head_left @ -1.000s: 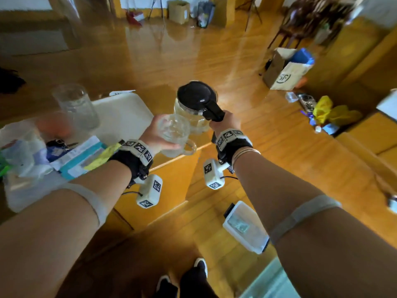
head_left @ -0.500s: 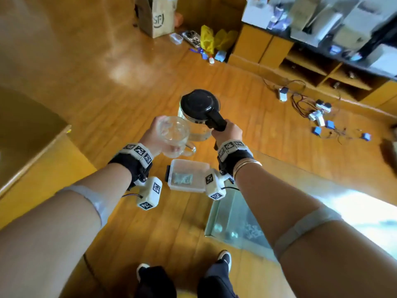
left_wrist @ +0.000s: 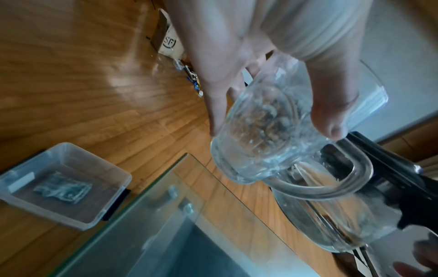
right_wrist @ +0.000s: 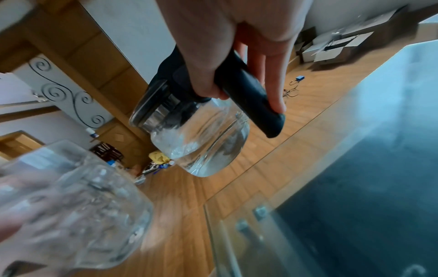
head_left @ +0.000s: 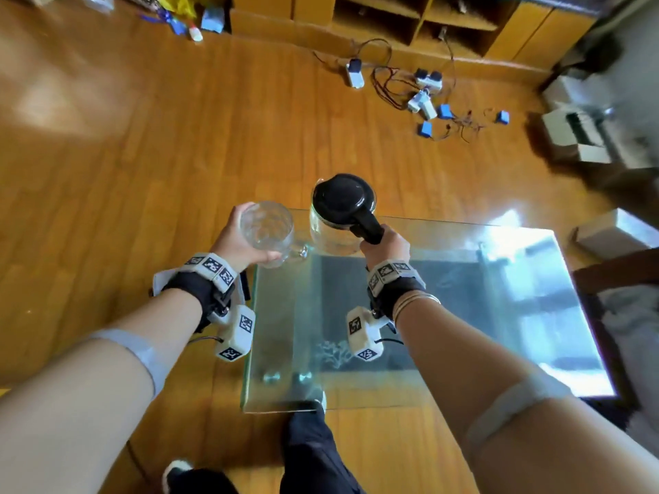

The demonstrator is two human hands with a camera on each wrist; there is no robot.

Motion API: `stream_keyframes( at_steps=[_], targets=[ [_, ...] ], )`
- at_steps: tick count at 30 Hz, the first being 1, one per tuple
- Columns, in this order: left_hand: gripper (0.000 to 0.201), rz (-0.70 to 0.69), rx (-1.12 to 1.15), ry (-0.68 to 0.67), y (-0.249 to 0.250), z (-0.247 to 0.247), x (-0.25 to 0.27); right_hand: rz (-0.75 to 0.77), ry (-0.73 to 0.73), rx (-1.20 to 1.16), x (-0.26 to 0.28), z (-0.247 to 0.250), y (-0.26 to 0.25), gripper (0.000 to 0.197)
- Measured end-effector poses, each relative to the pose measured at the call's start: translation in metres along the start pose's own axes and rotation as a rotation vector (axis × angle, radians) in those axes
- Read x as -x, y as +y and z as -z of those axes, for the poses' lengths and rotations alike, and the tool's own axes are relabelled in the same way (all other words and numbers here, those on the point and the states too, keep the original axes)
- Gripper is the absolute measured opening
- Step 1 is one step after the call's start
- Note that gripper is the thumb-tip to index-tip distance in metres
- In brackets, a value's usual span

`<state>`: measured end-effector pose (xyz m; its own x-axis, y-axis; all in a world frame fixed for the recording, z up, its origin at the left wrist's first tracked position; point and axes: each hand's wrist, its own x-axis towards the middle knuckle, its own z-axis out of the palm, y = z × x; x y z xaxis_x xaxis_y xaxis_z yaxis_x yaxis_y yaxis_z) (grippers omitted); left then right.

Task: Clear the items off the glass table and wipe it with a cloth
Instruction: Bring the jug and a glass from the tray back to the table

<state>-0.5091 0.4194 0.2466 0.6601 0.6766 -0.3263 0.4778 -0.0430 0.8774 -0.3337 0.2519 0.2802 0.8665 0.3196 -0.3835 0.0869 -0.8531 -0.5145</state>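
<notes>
1. Carrying both glass pieces at once is the step in hand, so grip comes first: the left hand wraps fingers and thumb round the body of the clear, dimpled glass mug with a looped handle, and the right hand is closed round the black handle of the clear glass jug with a black lid.

2. Keep the two vessels apart. They hang close side by side over the far left corner of the rectangular glass-topped table, and the mug's handle points toward the jug; a knock there could chip either one.

3. Hold the jug level. The right wrist view shows clear liquid low in the jug, so I judge a tilt could spill it.

4. Mind the table edge. Both pieces hang above it, touching nothing; lower them straight down, base first, wherever they are bound.

5. Watch the floor on the left: a clear plastic lidless box sits on the wooden boards just beside the table corner, underfoot if stepping that way.

6. Note that no cloth shows in any view, so wiping is not yet begun, by my reading.
</notes>
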Motion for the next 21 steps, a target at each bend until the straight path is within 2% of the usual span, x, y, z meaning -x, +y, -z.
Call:
stream_keyframes(
  at_steps=[5, 10, 16, 21],
  targets=[
    [0.098, 0.003, -0.035, -0.030, -0.015, -0.068, -0.077, -0.088, 0.012, 0.007, -0.083, -0.003, 0.050, 0.029],
    [0.099, 0.011, -0.076, -0.058, -0.055, -0.118, -0.151, -0.190, 0.059, -0.072, -0.150, -0.041, 0.092, 0.021],
    [0.094, -0.011, -0.150, -0.154, -0.091, -0.180, -0.210, -0.290, 0.107, -0.146, -0.208, -0.083, 0.139, 0.020],
    [0.098, -0.025, -0.155, -0.227, -0.117, -0.216, -0.241, -0.363, 0.128, -0.171, -0.232, -0.098, 0.170, 0.017]
  ],
)
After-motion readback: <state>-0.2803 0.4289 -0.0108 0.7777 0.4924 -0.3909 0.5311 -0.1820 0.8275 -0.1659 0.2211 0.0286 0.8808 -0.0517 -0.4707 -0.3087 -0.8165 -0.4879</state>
